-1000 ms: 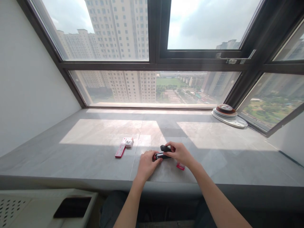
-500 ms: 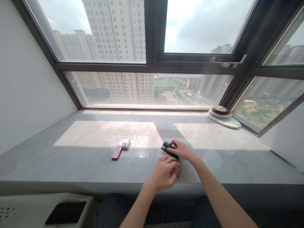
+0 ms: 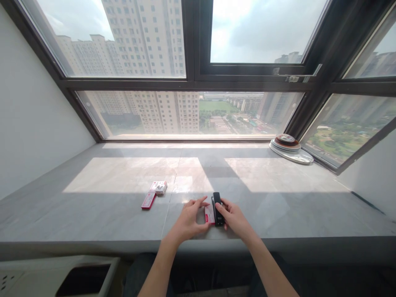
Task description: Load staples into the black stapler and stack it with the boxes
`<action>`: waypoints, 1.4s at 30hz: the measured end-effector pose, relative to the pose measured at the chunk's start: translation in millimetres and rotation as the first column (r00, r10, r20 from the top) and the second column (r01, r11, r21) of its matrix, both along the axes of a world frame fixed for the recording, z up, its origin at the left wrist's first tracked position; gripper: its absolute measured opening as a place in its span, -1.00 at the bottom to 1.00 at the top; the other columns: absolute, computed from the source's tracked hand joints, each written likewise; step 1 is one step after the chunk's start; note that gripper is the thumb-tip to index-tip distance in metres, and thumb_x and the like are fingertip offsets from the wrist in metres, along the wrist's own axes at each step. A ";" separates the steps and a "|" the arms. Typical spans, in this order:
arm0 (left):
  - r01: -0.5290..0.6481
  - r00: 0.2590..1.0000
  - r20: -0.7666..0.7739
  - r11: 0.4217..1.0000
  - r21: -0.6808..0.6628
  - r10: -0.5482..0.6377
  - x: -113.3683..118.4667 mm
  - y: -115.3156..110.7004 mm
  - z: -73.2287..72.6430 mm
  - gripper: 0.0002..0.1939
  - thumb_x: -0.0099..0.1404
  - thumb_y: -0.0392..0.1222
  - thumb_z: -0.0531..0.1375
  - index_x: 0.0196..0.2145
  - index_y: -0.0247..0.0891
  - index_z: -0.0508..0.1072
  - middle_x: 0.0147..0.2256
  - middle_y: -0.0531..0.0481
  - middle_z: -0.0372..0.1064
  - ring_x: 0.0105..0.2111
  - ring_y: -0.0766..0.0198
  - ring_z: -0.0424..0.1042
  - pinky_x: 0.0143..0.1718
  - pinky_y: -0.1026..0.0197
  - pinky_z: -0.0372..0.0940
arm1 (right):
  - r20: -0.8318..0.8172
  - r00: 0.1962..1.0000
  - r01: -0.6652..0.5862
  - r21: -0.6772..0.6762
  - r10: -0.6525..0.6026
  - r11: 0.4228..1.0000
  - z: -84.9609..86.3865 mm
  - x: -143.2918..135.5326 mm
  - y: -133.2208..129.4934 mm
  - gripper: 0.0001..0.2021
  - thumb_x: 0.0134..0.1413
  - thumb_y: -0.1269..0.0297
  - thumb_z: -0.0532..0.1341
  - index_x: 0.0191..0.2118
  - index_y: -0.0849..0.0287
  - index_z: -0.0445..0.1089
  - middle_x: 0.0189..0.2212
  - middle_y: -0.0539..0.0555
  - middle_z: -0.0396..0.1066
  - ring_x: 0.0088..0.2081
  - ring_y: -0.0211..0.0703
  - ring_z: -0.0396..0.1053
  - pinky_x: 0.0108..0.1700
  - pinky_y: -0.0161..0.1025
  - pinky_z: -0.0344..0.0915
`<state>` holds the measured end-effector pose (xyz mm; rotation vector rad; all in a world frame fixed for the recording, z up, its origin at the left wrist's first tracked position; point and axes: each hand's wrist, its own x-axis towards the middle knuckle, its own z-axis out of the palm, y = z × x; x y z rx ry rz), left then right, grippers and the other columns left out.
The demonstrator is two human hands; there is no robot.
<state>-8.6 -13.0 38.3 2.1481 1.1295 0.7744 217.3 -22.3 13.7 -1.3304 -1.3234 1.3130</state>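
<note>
Stapler (image 3: 218,210), black and oblong, is pinched by the right grip (image 3: 234,216), three o'clock from the rectangular red-and-white box (image 3: 209,214) the left grip (image 3: 187,219) pinches.

Right fingers (image 3: 223,210) holding black stapler (image 3: 218,219), left fingers (image 3: 203,227) around red-and-white box (image 3: 209,215), sunlit ledge (image 3: 117,175)

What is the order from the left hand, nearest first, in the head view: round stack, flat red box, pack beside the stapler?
1. Pack beside the stapler, at the left hand.
2. Flat red box, out left.
3. Round stack, far right.
</note>
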 end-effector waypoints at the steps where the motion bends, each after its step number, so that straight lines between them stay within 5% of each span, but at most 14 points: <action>1: 0.010 1.000 0.003 1.000 -0.003 -0.010 1.8 -1.3 1.7 -0.12 0.12 -0.22 0.37 0.34 0.06 0.18 0.12 -0.01 0.41 0.14 0.05 0.32 0.25 -0.02 0.19 | 0.006 1.000 0.020 0.012 -0.020 1.000 -0.6 -8.8 0.2 -0.33 0.16 -0.25 0.17 0.23 0.10 0.33 -0.56 -0.12 0.22 -0.71 -0.34 0.14 -0.68 -0.34 0.14; 4: -0.013 1.000 0.025 1.000 0.009 0.013 -6.7 -4.9 7.0 -0.22 0.22 -0.13 0.34 0.34 0.04 0.19 0.19 -0.04 0.33 0.19 0.05 0.28 0.23 0.01 0.23 | 0.029 0.995 0.099 0.033 -0.100 0.995 -2.4 -21.7 1.4 -0.32 0.16 -0.25 0.17 0.25 0.10 0.32 -0.53 -0.12 0.22 -0.72 -0.34 0.15 -0.70 -0.33 0.11; 7: -0.309 0.951 0.010 0.942 0.133 0.310 -44.1 -2.0 8.8 -0.53 0.38 -0.01 0.18 0.22 0.00 0.34 0.16 -0.07 0.34 0.20 -0.01 0.26 0.18 -0.06 0.25 | 0.045 0.986 0.161 0.037 -0.163 0.986 -4.9 -21.7 0.0 -0.31 0.15 -0.25 0.18 0.26 0.11 0.30 -0.51 -0.12 0.19 -0.70 -0.34 0.14 -0.71 -0.32 0.13; 8: -0.477 0.874 0.001 0.859 0.187 0.485 -61.9 1.0 7.8 -0.59 0.41 0.00 0.13 0.17 -0.03 0.37 0.14 -0.10 0.35 0.19 -0.05 0.25 0.17 -0.11 0.23 | 0.050 0.983 0.172 0.040 -0.174 0.984 -5.7 -21.0 -0.7 -0.31 0.16 -0.25 0.18 0.25 0.11 0.30 -0.50 -0.12 0.18 -0.70 -0.34 0.14 -0.71 -0.32 0.15; 11: -0.843 0.475 -0.071 0.477 0.250 0.877 -119.2 12.5 0.4 -0.44 0.36 0.10 0.15 0.23 -0.16 0.28 0.09 -0.21 0.37 0.15 -0.22 0.25 0.12 -0.27 0.17 | 0.062 0.982 0.176 0.052 -0.179 0.983 -7.2 -19.9 -2.0 -0.33 0.17 -0.24 0.18 0.23 0.12 0.32 -0.51 -0.13 0.14 -0.69 -0.33 0.14 -0.71 -0.32 0.16; 12: -0.863 0.435 -0.138 0.456 0.216 0.890 -135.6 15.6 -2.7 -0.37 0.33 0.13 0.16 0.27 -0.17 0.23 0.05 -0.21 0.39 0.11 -0.23 0.28 0.08 -0.26 0.19 | 0.062 0.982 0.173 0.057 -0.177 0.983 -7.4 -20.0 -2.1 -0.34 0.17 -0.24 0.17 0.23 0.12 0.32 -0.51 -0.13 0.13 -0.69 -0.33 0.14 -0.71 -0.31 0.16; 16: -0.692 0.649 -0.356 0.716 0.091 0.673 -164.1 14.5 -9.6 -0.40 0.33 0.16 0.12 0.27 -0.04 0.26 -0.13 -0.05 0.45 -0.10 -0.02 0.43 -0.04 -0.02 0.26 | 0.052 0.983 0.175 0.064 -0.178 0.982 -7.4 -20.8 -1.9 -0.35 0.17 -0.24 0.18 0.22 0.10 0.31 -0.50 -0.14 0.12 -0.69 -0.31 0.15 -0.72 -0.30 0.17; 19: -0.462 0.820 -0.361 0.886 0.043 0.445 -146.2 2.3 -5.7 -0.37 0.28 0.21 0.19 0.24 -0.01 0.32 -0.10 -0.03 0.44 -0.06 0.01 0.42 -0.03 0.06 0.27 | 0.048 0.982 0.183 0.055 -0.185 0.982 -7.6 -20.4 -1.7 -0.36 0.16 -0.24 0.19 0.20 0.09 0.32 -0.51 -0.14 0.12 -0.69 -0.32 0.14 -0.72 -0.30 0.17; 21: -0.326 0.899 -0.312 0.946 -0.004 0.308 -124.0 -4.7 -0.8 -0.34 0.21 0.17 0.27 0.22 -0.03 0.35 -0.07 -0.05 0.42 -0.04 0.02 0.41 -0.01 0.08 0.28 | 0.048 0.983 0.176 0.054 -0.179 0.983 -8.0 -19.8 -1.5 -0.36 0.16 -0.24 0.18 0.20 0.10 0.32 -0.51 -0.14 0.12 -0.70 -0.32 0.15 -0.72 -0.30 0.17; 28: -0.074 0.996 -0.048 0.997 0.011 0.075 -33.9 -3.7 15.1 -0.44 0.12 -0.12 0.37 0.10 -0.01 0.42 0.06 -0.05 0.36 0.08 0.05 0.33 0.12 0.06 0.25 | 0.055 0.986 0.156 0.072 -0.160 0.985 -8.7 -18.2 -1.1 -0.36 0.16 -0.25 0.18 0.18 0.10 0.33 -0.53 -0.16 0.13 -0.72 -0.32 0.16 -0.73 -0.31 0.16; 33: 0.049 0.998 -0.041 0.999 0.004 -0.049 7.0 1.1 15.4 -0.39 0.08 -0.15 0.40 0.11 0.01 0.44 0.01 -0.07 0.42 0.01 -0.01 0.34 0.09 -0.02 0.25 | 0.079 0.986 0.140 0.091 -0.147 0.986 -7.0 -16.6 -3.9 -0.37 0.17 -0.26 0.16 0.18 0.11 0.32 -0.52 -0.15 0.19 -0.72 -0.32 0.18 -0.72 -0.30 0.16; 39: 0.050 0.998 -0.029 0.998 0.036 -0.049 4.4 -2.3 14.9 -0.21 0.10 -0.04 0.43 0.26 0.04 0.30 0.10 -0.06 0.38 0.09 -0.01 0.30 0.16 -0.04 0.23 | 0.090 0.983 0.150 0.089 -0.158 0.985 -5.5 -17.4 -6.3 -0.38 0.17 -0.26 0.16 0.16 0.09 0.33 -0.52 -0.14 0.17 -0.72 -0.33 0.17 -0.73 -0.32 0.15; 42: -0.098 0.995 0.014 0.987 0.125 0.097 -33.5 13.2 23.2 -0.49 0.36 -0.02 0.20 0.25 0.05 0.31 0.19 0.00 0.31 0.20 0.06 0.22 0.24 0.01 0.17 | 0.075 0.982 0.166 0.071 -0.172 0.984 -5.3 -18.8 -6.5 -0.36 0.16 -0.27 0.16 0.17 0.10 0.32 -0.51 -0.14 0.13 -0.70 -0.33 0.16 -0.73 -0.32 0.16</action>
